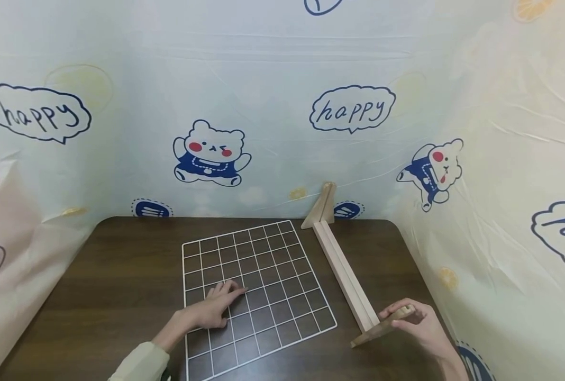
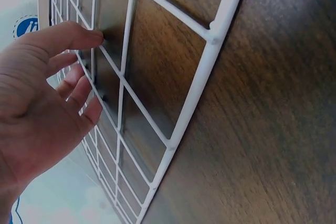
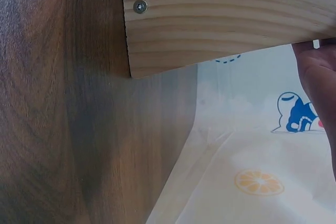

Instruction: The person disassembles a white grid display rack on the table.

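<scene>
A white wire grid panel (image 1: pixel 312 271) lies flat on the brown table, left of a pale wooden stand (image 1: pixel 345 275). My left hand (image 1: pixel 212 311) rests on the grid's left part. In the left wrist view its thumb (image 2: pixel 86 38) and loosely bent fingertips touch the wires. The stand has a long grooved bar with a tapered piece at each end. My right hand (image 1: pixel 425 327) pinches the upper tip of the near end piece (image 1: pixel 380 330) between thumb and fingers. The right wrist view shows that end piece's grained face with a screw (image 3: pixel 140 6); most of the hand is cut off.
The dark brown table (image 1: pixel 120 275) extends left of the grid. A printed cloth (image 1: pixel 273 106) with bears and "happy" bubbles stands round the back and both sides. The stand's far end piece (image 1: pixel 324 206) reaches the back edge, close to the cloth.
</scene>
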A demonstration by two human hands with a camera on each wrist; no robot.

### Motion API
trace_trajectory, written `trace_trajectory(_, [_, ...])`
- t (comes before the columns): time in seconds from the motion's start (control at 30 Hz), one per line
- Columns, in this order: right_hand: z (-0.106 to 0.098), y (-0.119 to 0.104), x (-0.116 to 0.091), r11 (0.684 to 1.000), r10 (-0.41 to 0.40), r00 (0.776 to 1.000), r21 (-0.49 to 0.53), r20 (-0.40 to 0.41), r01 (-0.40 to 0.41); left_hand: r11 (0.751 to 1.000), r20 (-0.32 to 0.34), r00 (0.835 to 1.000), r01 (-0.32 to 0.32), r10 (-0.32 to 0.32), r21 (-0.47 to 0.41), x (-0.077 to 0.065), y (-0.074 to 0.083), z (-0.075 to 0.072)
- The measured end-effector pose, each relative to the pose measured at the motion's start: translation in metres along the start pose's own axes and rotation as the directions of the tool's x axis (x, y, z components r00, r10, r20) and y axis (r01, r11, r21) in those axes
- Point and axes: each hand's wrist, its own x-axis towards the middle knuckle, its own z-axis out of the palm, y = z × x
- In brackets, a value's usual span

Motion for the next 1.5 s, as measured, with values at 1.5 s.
trace_trajectory(1.5, [0.014,0.001,-0.008,0.999,-0.017,0.988,-0.054,-0.154,0.008,0.994,0.074,0.997,-0.028,0.036,-0.104,0.019,-0.017,-0.013])
